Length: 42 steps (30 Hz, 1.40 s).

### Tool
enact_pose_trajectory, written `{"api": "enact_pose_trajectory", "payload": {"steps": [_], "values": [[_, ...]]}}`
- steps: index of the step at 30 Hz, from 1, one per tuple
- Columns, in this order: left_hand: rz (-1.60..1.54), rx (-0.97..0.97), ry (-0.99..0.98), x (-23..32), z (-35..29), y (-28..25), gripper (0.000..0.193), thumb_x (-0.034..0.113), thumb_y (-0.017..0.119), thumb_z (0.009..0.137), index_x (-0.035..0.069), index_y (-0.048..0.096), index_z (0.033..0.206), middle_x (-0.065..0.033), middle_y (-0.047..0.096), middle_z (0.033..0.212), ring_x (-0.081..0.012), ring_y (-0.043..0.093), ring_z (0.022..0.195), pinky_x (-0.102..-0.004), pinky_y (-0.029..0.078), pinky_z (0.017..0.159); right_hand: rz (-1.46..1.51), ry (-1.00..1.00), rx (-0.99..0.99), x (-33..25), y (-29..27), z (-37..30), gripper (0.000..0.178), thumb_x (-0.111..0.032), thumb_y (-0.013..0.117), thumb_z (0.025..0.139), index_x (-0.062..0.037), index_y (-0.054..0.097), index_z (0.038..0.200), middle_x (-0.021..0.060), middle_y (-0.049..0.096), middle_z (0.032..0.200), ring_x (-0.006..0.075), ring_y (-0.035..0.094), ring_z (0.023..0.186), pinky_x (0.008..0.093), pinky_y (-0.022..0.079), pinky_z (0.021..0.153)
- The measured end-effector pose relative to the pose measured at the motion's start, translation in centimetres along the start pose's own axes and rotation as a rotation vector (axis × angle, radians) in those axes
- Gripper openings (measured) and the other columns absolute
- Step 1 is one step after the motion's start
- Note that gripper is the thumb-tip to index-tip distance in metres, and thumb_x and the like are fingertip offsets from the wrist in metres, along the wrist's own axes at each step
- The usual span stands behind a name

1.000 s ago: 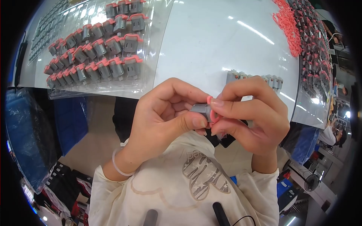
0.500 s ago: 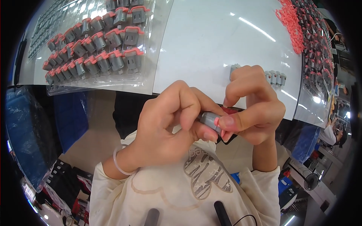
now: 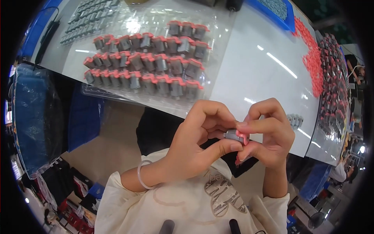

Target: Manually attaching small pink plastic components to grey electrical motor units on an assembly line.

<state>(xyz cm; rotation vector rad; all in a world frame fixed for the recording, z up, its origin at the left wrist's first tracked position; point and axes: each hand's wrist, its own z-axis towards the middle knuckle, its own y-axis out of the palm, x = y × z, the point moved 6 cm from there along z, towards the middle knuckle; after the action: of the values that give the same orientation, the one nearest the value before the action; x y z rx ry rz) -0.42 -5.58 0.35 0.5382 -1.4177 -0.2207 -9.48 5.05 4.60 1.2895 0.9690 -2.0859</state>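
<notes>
A small grey motor (image 3: 231,135) is pinched between the thumb and fingers of my left hand (image 3: 191,146), above the table's front edge. At the motor's right end sits a pink plastic clip (image 3: 240,136). My right hand (image 3: 274,134) grips this end, its thumb below and index finger above. Whether the clip is fully seated cannot be made out, since fingertips cover part of it. Several small grey motors without clips (image 3: 297,120) stand on the white table just beyond my right hand.
Left of centre, a clear plastic tray (image 3: 124,96) bears rows of motors with pink clips (image 3: 160,62). Loose pink clips (image 3: 311,64) lie heaped at the right, beside more clipped motors (image 3: 330,82). A blue bin (image 3: 290,21) of small pieces stands at the back.
The view has shifted, bringing the back of the table and the blue bin into sight. My right fingers have changed their hold, with the index finger now over the clip. The motor lies more level.
</notes>
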Motion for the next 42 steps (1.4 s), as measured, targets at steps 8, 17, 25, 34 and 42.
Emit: {"api": "enact_pose_trajectory", "payload": {"steps": [8, 17, 25, 34, 42], "values": [[-0.111, 0.061, 0.099, 2.0, -1.1, -3.5, 0.043, -0.007, 0.056, 0.085, 0.002, 0.035, 0.12, -0.0131, 0.048, 0.115, -0.0185, 0.055, 0.107, -0.0316, 0.048, 0.089, -0.344, -0.164, -0.213, -2.6, 3.4, 5.2, 0.03, -0.024, 0.077, 0.061, -0.0085, 0.07, 0.087, 0.0033, 0.06, 0.087, 0.0176, 0.053, 0.078, 0.0274, 0.042, 0.063], [0.266, 0.048, 0.129, 2.9, -1.6, -5.3, 0.043, -0.007, 0.052, 0.084, -0.001, 0.035, 0.123, -0.0179, 0.055, 0.113, -0.0242, 0.056, 0.105, -0.0363, 0.044, 0.093, -0.298, -0.072, -0.257, -0.6, 4.1, 16.2, 0.021, -0.011, 0.067, 0.078, 0.0011, 0.064, 0.094, 0.0055, 0.063, 0.087, 0.0102, 0.054, 0.074, 0.0236, 0.042, 0.067], [0.336, -0.067, 0.117, 3.1, -1.6, -5.4, 0.023, -0.008, 0.051, 0.085, -0.003, 0.052, 0.107, -0.0155, 0.06, 0.102, -0.0186, 0.063, 0.092, -0.0269, 0.052, 0.076, -0.481, -0.028, -0.193, 5.1, 8.4, 19.5, 0.02, -0.019, 0.067, 0.077, -0.0026, 0.064, 0.088, 0.0031, 0.063, 0.075, 0.0119, 0.053, 0.073, 0.0249, 0.042, 0.065], [0.419, -0.139, 0.1, 2.6, -0.9, -4.0, 0.019, -0.009, 0.052, 0.084, -0.003, 0.058, 0.101, -0.0135, 0.061, 0.097, -0.0177, 0.063, 0.085, -0.0246, 0.052, 0.072, -0.741, -0.311, -0.135, 1.6, 4.7, 15.6, 0.025, -0.012, 0.056, 0.083, -0.0069, 0.062, 0.107, 0.0094, 0.058, 0.106, 0.0258, 0.055, 0.1, 0.0308, 0.041, 0.085], [0.594, -0.096, 0.075, 2.1, 0.7, -1.6, 0.019, -0.005, 0.057, 0.081, -0.001, 0.061, 0.099, -0.0106, 0.061, 0.095, -0.0148, 0.058, 0.077, -0.0246, 0.047, 0.066, -0.801, 0.305, -0.231, 0.5, -8.0, 2.9, 0.031, -0.005, 0.06, 0.076, -0.0024, 0.062, 0.107, 0.0116, 0.056, 0.113, 0.0268, 0.053, 0.104, 0.0334, 0.039, 0.091]]}}
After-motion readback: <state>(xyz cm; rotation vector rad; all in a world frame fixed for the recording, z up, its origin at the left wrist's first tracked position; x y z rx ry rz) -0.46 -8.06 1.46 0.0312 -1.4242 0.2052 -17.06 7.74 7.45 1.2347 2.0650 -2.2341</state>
